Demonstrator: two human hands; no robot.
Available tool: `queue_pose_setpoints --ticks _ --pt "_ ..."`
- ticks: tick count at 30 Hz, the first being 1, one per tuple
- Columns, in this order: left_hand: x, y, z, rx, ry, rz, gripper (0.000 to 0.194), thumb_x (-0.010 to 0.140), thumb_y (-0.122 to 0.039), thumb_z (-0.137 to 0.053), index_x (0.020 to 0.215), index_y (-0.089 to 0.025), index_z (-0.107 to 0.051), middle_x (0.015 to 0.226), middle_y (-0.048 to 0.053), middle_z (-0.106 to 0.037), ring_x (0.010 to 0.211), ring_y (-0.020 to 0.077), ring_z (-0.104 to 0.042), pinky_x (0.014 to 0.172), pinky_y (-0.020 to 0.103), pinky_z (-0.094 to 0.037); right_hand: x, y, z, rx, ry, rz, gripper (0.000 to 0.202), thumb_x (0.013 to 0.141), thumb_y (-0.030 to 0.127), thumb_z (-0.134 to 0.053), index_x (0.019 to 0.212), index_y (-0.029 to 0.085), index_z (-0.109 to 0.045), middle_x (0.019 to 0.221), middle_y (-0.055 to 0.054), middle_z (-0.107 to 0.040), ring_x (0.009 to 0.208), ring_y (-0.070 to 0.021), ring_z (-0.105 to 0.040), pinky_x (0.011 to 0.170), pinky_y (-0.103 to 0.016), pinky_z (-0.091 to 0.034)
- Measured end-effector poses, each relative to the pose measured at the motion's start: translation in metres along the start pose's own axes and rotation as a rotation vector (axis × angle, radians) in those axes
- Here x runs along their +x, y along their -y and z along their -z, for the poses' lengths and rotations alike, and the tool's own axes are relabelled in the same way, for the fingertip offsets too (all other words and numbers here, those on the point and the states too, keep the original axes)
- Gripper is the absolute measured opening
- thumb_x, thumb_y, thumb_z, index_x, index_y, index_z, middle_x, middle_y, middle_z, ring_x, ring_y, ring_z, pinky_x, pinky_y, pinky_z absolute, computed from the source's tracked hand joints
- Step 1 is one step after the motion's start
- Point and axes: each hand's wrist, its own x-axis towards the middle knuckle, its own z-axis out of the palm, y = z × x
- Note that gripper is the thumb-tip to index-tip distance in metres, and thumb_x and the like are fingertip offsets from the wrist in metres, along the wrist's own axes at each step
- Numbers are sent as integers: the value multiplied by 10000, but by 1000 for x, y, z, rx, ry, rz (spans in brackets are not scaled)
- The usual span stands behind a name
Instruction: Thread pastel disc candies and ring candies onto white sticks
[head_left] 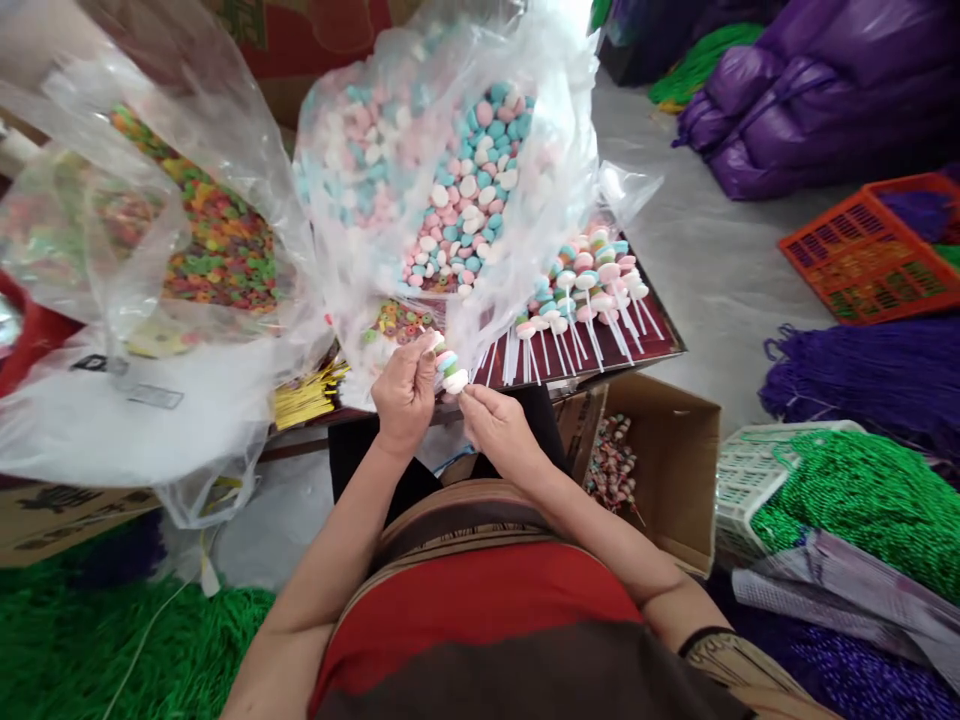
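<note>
A candy skewer [448,366] of stacked white, pink, blue and green sweets lies between my two hands, near the table's front edge. My left hand [406,392] is closed at its upper left side, thumb and fingers pinched. At the lower end, by the white sweet, my right hand [504,428] is closed in a pinch; its fingers hide most of the stick. Just beyond are ring-shaped gummies [405,322] on the plastic. Finished-looking candy skewers [589,285] with white sticks lie in a pile to the right.
A large clear bag of pastel sweets [472,190] stands behind my hands, with a bag of coloured gummy rings [221,240] on its left. Yellow ties [307,395] lie at the table edge. Below right, an open cardboard box [671,470] holds wrapped candy skewers.
</note>
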Motion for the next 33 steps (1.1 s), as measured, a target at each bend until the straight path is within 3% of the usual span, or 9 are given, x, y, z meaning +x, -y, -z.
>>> queue_pose_setpoints --ticks 4,8,14,18,21,23,25,29,33 --pt "-1 -7 -4 -252 57 202 510 1032 -638 -503 1134 -202 -748 1138 90 -810 970 179 -788 864 300 -645 7 -10 9 -40 21 46 361 927 546 -563 840 205 -645 573 72 -336 530 -108 -330 517 -258 -270" --pt "0 -10 -9 -527 -34 444 393 952 -598 -677 999 -208 -689 1023 39 -746 838 136 -754 792 252 -628 7 -12 18 -26 2 41 382 921 553 -577 901 192 -699 570 71 -382 542 -110 -341 541 -260 -304" --pt "12 -21 -13 -832 -31 638 377 791 -467 -880 1049 -246 -715 898 -15 -729 812 110 -711 767 229 -602 4 -6 36 -97 -151 108 301 899 494 -622 926 202 -689 589 66 -509 575 -122 -454 602 -262 -377" --pt "21 -30 -11 -965 40 736 348 680 -456 -955 846 -204 -782 837 9 -758 745 126 -702 710 261 -616 -1 3 43 -54 -92 83 324 927 511 -610 862 204 -689 548 61 -527 530 -112 -426 564 -252 -359" --pt "23 -33 -7 -1011 104 722 374 721 -513 -928 932 -230 -805 984 48 -810 828 166 -750 742 296 -642 -12 16 56 -52 -90 106 331 940 494 -605 898 192 -736 555 49 -555 499 -101 -396 518 -243 -326" --pt "23 -32 -4 -1034 146 703 415 768 -541 -890 1058 -258 -802 1071 63 -819 872 180 -772 758 303 -648 -19 26 74 -70 -205 166 324 923 477 -629 929 182 -762 578 41 -579 498 -98 -396 510 -241 -323" --pt "21 -29 -3 -1029 145 703 432 788 -523 -880 1130 -275 -790 1087 60 -821 848 169 -776 745 290 -640 -19 35 104 -103 -441 232 304 896 449 -653 961 178 -775 625 33 -613 513 -97 -400 521 -243 -332" --pt "17 -23 -6 -979 95 744 377 783 -454 -891 1087 -258 -788 1017 37 -815 785 133 -757 696 243 -601 12 48 178 -366 -851 295 359 892 421 -595 1015 157 -805 677 9 -659 555 -121 -446 565 -256 -365" --pt "13 -19 -8 -969 96 774 384 751 -451 -908 1050 -237 -794 950 30 -810 751 126 -744 682 238 -589 60 55 225 -915 -840 122 428 945 348 -471 1005 132 -836 765 -82 -763 737 -205 -627 684 -290 -435"
